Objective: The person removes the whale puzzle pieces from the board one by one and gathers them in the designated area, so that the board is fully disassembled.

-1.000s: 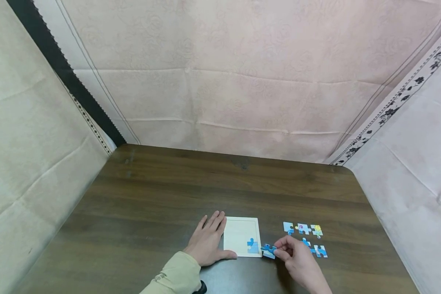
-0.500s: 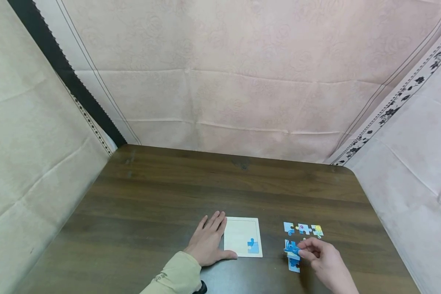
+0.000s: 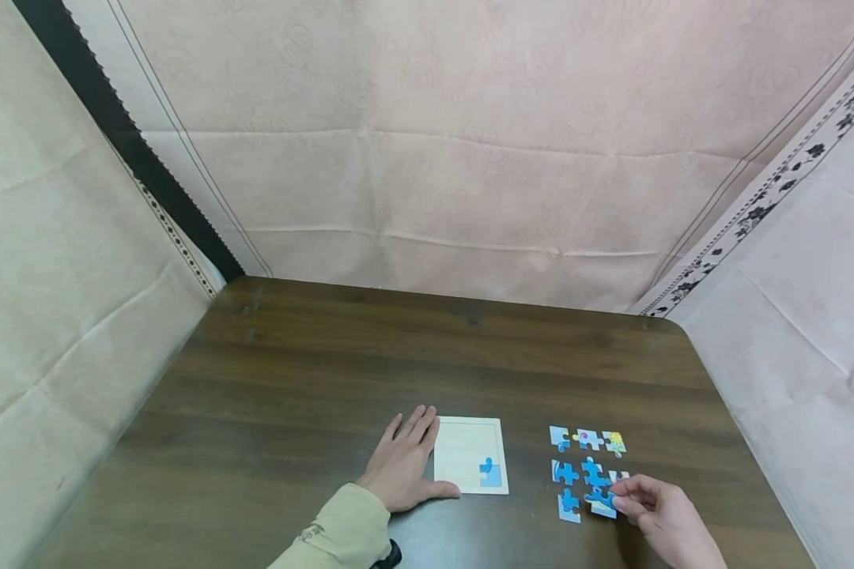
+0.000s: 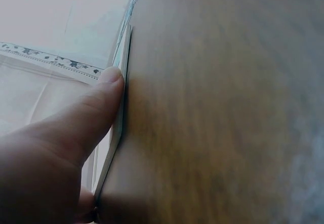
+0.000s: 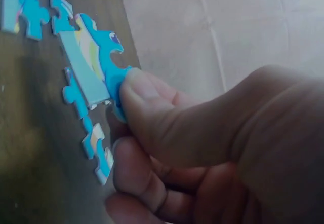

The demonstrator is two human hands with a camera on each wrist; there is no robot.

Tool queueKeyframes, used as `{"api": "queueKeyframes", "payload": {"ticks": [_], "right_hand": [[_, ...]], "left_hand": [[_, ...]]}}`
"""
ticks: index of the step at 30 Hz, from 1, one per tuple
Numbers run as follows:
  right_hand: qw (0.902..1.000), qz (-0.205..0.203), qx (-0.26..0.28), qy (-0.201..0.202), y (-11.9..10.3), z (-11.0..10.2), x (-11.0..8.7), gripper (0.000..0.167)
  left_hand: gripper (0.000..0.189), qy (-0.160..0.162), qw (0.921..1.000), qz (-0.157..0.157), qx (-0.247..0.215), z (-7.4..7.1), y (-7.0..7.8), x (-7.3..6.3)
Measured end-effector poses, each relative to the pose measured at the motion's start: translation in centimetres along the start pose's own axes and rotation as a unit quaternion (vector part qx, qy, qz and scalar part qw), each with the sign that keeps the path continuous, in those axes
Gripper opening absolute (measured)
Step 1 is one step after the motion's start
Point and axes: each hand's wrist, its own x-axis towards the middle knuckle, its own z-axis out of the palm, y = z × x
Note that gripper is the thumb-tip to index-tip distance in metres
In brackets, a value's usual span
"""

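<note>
My left hand (image 3: pixel 402 466) lies with fingers spread along the left side of a white puzzle tray (image 3: pixel 462 452). In the left wrist view its thumb (image 4: pixel 96 105) rests on the tray's edge. One blue puzzle piece (image 3: pixel 491 476) sits in the tray's lower right corner. To the right, my right hand (image 3: pixel 660 512) pinches another puzzle piece (image 3: pixel 601 507) between thumb and fingers. That piece, blue with an eye and a pale straight-edged part (image 5: pixel 86 62), is tilted close over the table at the lower row of loose pieces.
Several loose puzzle pieces lie in rows right of the tray, among them a yellow-patterned piece (image 3: pixel 614 442), a blue piece (image 3: pixel 565 472) and a lower-left piece (image 3: pixel 569 506). A brown wooden table (image 3: pixel 313 379) bears everything, with pale cloth (image 3: pixel 427 197) hanging round it.
My right hand has carried the pinched puzzle piece rightward, from beside the tray's lower right corner to the loose pieces. The left hand and tray have stayed in place.
</note>
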Motion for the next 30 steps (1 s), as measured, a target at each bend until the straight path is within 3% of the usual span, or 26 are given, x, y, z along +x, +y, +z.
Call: {"api": "queueKeyframes", "payload": {"ticks": [8, 18, 30], "right_hand": [[0.9999, -0.001, 0.011, -0.012, 1.0, 0.2, 0.3, 0.011], [0.9988, 0.003, -0.046, 0.016, 1.5, 0.7, 0.8, 0.004], [0.9981, 0.014, -0.056, 0.020, 1.5, 1.0, 1.2, 0.006]], "left_hand": [[0.112, -0.002, 1.0000, -0.001, -0.001, 0.0, 0.0, 0.1], [0.111, 0.002, 1.0000, 0.000, -0.002, -0.1, 0.0, 0.0], [0.112, -0.006, 1.0000, -0.007, -0.004, 0.1, 0.0, 0.1]]}}
